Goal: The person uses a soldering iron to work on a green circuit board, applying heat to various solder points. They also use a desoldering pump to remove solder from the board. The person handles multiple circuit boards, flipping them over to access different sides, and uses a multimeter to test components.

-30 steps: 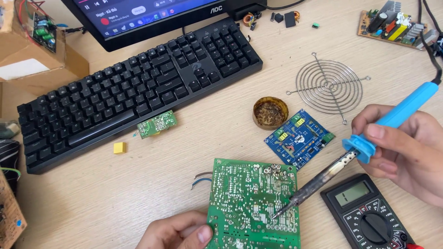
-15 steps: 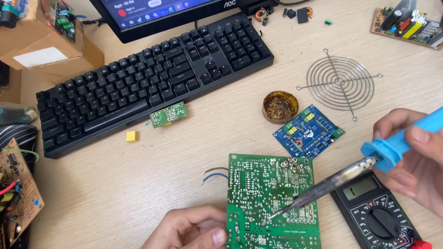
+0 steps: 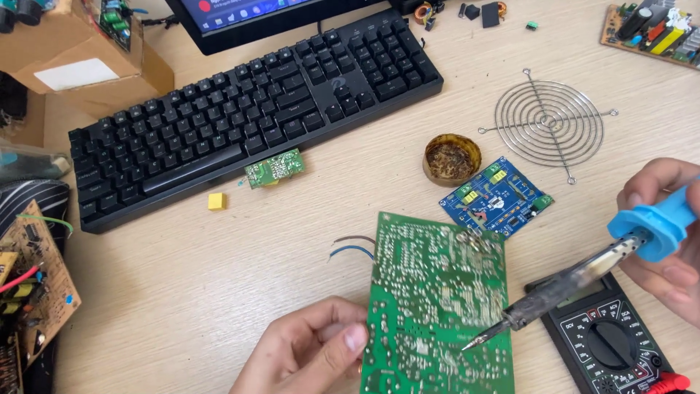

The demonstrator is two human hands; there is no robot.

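From the head camera, the soldering step is in hand. The left hand [image 3: 310,350] pinches the edge of the green circuit board [image 3: 437,292] on the bench [image 3: 219,292], thumb on top. The right hand [image 3: 667,241] has its fingers [image 3: 645,179] wrapped around the blue soldering iron [image 3: 576,281]. Its tip touches the board's lower right part. I think the next move needs a steady tip on one small joint.

I'm working at an electronics repair bench: soldering iron [image 3: 583,281], multimeter [image 3: 609,339], loose circuit boards [image 3: 496,202], fan grille [image 3: 548,122], keyboard [image 3: 255,117] sitting on a wooden desk [image 3: 182,292].
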